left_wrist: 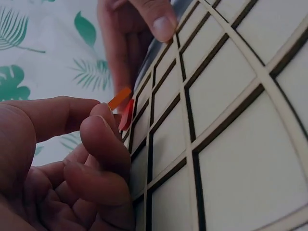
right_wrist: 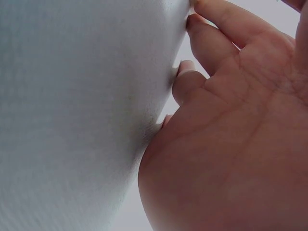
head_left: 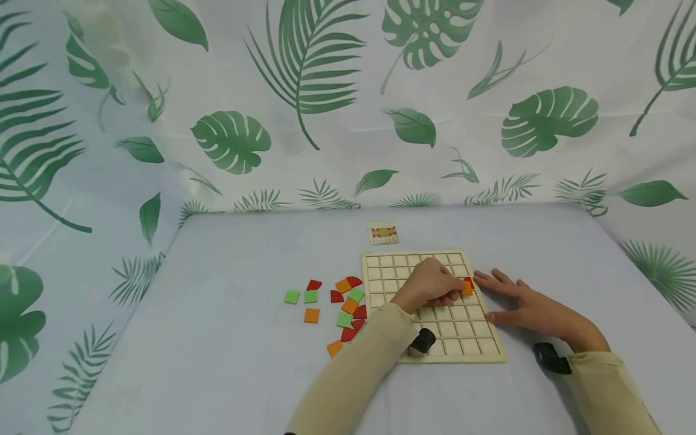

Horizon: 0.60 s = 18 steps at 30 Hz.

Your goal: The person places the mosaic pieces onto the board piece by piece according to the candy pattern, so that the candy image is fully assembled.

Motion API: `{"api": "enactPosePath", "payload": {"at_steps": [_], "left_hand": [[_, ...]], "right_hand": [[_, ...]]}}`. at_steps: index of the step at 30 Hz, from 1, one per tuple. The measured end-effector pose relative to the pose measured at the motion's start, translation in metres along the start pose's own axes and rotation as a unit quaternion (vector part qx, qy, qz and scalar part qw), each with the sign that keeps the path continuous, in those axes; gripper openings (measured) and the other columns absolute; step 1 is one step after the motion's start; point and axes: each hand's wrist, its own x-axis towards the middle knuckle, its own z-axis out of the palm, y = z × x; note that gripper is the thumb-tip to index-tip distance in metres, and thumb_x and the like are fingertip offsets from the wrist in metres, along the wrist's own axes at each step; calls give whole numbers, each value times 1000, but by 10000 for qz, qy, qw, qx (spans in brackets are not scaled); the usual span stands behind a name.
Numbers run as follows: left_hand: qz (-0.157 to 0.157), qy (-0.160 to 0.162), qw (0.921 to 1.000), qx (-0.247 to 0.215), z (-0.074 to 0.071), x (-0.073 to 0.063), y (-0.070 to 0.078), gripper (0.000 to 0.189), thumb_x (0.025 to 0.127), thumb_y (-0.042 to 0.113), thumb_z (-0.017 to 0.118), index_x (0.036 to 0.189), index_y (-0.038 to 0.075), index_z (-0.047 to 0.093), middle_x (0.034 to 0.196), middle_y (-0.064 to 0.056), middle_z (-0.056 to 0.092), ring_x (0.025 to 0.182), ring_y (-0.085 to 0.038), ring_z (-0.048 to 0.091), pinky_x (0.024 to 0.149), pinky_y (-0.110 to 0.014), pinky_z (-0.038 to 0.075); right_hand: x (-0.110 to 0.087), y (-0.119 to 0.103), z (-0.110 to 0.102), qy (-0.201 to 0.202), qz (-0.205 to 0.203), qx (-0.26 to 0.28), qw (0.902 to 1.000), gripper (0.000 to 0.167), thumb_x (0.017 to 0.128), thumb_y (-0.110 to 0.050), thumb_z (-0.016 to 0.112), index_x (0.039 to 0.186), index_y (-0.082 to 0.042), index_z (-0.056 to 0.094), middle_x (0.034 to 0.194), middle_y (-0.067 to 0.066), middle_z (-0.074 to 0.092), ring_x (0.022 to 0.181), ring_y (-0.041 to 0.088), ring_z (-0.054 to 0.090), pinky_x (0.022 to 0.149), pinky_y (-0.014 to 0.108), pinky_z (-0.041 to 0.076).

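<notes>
Over the right side of a wooden grid board (head_left: 457, 345), my left hand (head_left: 431, 283) pinches an orange square tile (head_left: 466, 287) between thumb and finger. The tile (left_wrist: 119, 98) is tilted in the left wrist view, just above a red piece (left_wrist: 127, 115) at the board's edge. Part of that red piece (head_left: 470, 281) shows behind the orange tile in the head view; its full shape is hidden. My right hand (head_left: 535, 309) rests on the table with fingers extended, its thumb and fingertips at the board's right edge. The right wrist view shows its palm (right_wrist: 231, 139) near the cloth.
Loose red, orange and green pieces lie left of the board, among them a green square (head_left: 292, 296) and an orange square (head_left: 312, 315). A small pattern card (head_left: 383, 232) lies behind the board. White cloth (head_left: 217, 338) covers the table; a leaf-print curtain (head_left: 337, 157) hangs behind.
</notes>
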Motion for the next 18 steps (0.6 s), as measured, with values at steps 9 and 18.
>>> {"api": "enactPosePath", "payload": {"at_steps": [9,18], "left_hand": [[48,371,9923,1178,13,-1,0,45,98,17,76,55,10,65,47,1,57,39,-11,52,55,-24,45],[-143,345,9604,2762,18,7,4,45,100,26,71,57,12,66,46,3,56,40,-11,51,47,-29,37]], "right_hand": [[-1,3,0,14,-2,-15,10000,88,93,-22,82,164,2,36,170,35,16,156,61,-2,117,75,-14],[3,1,1,-23,-65,-16,10000,88,93,-22,82,164,3,36,170,34,18,156,60,-2,117,75,-14]]}}
